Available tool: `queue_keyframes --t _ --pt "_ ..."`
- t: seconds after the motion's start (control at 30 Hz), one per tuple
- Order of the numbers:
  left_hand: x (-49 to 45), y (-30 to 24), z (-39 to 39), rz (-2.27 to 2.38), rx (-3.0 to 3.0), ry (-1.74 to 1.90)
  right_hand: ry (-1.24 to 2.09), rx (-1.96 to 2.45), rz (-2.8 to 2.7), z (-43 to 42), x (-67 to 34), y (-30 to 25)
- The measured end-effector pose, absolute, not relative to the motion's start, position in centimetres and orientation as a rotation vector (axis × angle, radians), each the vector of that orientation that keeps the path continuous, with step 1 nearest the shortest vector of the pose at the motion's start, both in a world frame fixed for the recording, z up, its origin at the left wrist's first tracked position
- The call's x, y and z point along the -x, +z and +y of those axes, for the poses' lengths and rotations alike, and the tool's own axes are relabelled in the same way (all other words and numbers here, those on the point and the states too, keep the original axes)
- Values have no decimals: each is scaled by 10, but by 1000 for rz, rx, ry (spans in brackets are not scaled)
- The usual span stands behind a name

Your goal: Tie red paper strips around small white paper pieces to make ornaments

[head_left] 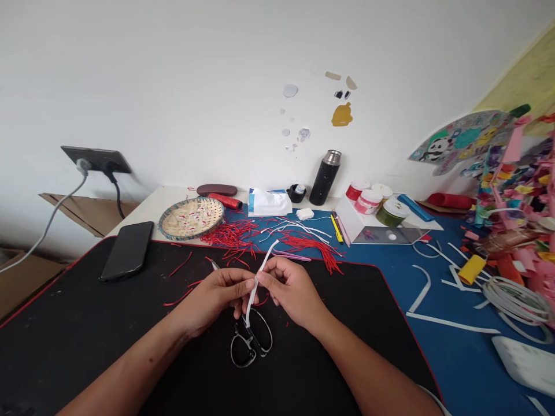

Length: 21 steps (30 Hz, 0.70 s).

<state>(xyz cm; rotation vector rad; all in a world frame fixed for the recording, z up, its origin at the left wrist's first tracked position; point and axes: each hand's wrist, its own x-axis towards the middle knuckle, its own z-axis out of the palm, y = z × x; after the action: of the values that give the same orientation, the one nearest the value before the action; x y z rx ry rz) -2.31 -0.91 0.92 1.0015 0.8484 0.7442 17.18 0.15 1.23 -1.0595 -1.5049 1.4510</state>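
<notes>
1. Left hand (228, 292): thumb and fingers together, clamped on a white strip (251, 301) near its middle
2. Right hand (295, 292): thumb and forefinger likewise pinch the strip, just beside the left fingertips; the two hands nearly meet
3. Strip position: held above the black mat (195, 370), slanting; upper end rises past the fingers toward the wall, lower end points down over the scissors
4. Scissors (250, 341): lie on the mat beneath the hands, loops toward the person; blades partly hidden by the left hand, one tip showing beyond it
5. Mat, left part: phone (128, 248) near the far edge; loose red strings scattered between phone and left hand
6. Beyond the hands: red pile (229, 237) at left, red bunch (316, 248) at right, thin white strings between and over them
7. Far side of the table (373, 260), from left: basket (161, 228) holding small pieces, tissue pack (271, 202), upright flask (325, 179), yellow cutter (337, 228), box (377, 236) with lidded jars (392, 212) on top
8. Right side: more white strips (453, 322) lie loose near a coiled cable (515, 297), well apart from the right hand
</notes>
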Motion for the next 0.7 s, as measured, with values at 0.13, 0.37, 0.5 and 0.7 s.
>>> queue_keyframes --t 0.13,0.37,0.5,0.7 --pt "21 11 -9 856 -950 732 1504 1027 -1492 1 -171 13" --pt "22 14 -9 903 -897 736 1517 985 -1477 1 -170 13" --pt "25 14 -9 923 -872 723 1493 1009 -1488 1 -170 14" --pt "25 15 -8 931 -868 698 1450 1030 -1539 0 -169 14"
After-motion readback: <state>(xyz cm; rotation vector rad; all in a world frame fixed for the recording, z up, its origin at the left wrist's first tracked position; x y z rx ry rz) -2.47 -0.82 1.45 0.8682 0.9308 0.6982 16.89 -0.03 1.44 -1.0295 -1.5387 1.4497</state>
